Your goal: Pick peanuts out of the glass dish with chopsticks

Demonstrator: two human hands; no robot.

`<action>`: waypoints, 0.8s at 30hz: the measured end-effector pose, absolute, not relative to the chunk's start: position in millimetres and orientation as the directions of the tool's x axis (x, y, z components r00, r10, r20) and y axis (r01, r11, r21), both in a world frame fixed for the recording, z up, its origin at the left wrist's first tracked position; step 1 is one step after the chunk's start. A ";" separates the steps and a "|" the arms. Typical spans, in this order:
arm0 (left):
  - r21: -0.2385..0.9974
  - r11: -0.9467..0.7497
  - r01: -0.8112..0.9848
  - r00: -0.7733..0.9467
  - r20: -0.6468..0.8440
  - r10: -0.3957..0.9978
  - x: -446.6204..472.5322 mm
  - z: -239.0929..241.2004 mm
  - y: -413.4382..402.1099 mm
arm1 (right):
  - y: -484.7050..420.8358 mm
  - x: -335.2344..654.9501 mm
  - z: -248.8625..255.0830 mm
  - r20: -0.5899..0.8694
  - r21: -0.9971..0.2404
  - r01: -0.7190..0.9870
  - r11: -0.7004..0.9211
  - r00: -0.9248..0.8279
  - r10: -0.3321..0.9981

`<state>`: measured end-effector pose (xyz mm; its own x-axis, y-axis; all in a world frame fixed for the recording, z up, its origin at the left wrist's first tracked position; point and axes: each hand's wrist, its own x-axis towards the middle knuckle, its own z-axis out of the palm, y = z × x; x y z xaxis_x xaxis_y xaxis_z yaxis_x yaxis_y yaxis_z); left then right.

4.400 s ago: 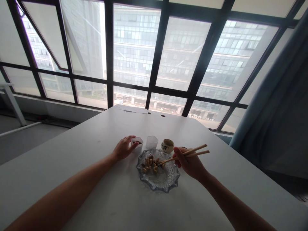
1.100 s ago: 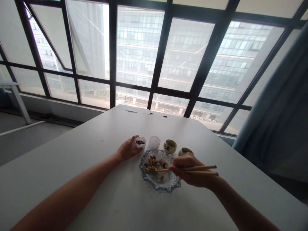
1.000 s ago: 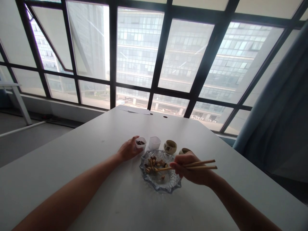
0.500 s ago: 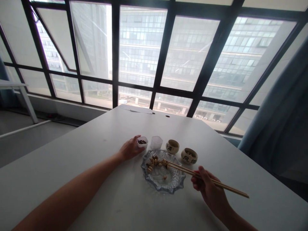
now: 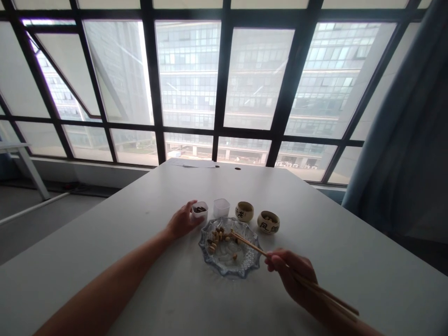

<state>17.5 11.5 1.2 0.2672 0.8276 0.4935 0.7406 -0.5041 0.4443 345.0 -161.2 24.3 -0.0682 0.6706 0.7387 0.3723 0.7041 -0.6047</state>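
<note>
A scalloped glass dish [image 5: 245,266] on the white table [image 5: 105,233] holds several nuts [image 5: 219,237] near its far left side. My right hand [image 5: 292,280] grips wooden chopsticks [image 5: 252,246] whose tips reach among the nuts. My left hand [image 5: 180,221] curls round a small clear plastic cup [image 5: 199,210] with dark bits inside, just left of the dish.
An empty clear plastic cup [image 5: 221,207] and two small ceramic cups with dark characters [image 5: 244,211] [image 5: 268,222] stand in a row behind the dish. The table's far edge meets a large window [image 5: 224,93]. A blue curtain [image 5: 402,154] hangs at the right.
My right hand pulled back toward me and to the right, uncovering the right ceramic cup; the chopsticks now slant in from the lower right. The left hand stayed on the cup.
</note>
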 end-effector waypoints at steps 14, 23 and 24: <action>0.421 -0.535 0.733 0.268 0.544 0.795 17.4 -2.3 11.6 | -160.1 346.7 27.6 0.805 -0.437 0.419 0.796 -0.213 0.554; 0.341 -0.605 0.720 0.260 0.675 0.690 30.7 44.7 10.2 | -135.1 359.0 52.4 0.480 -0.870 0.090 0.485 0.382 0.790; 0.302 -0.617 0.727 0.292 0.677 0.676 42.2 56.1 9.5 | -131.7 366.0 59.2 0.490 -0.861 0.096 0.499 0.418 0.765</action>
<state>42.2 9.5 56.1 0.2918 0.6756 0.6770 0.7266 -0.6169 0.3024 366.0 -131.7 59.2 0.4184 0.7648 0.4900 0.0963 0.4990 -0.8612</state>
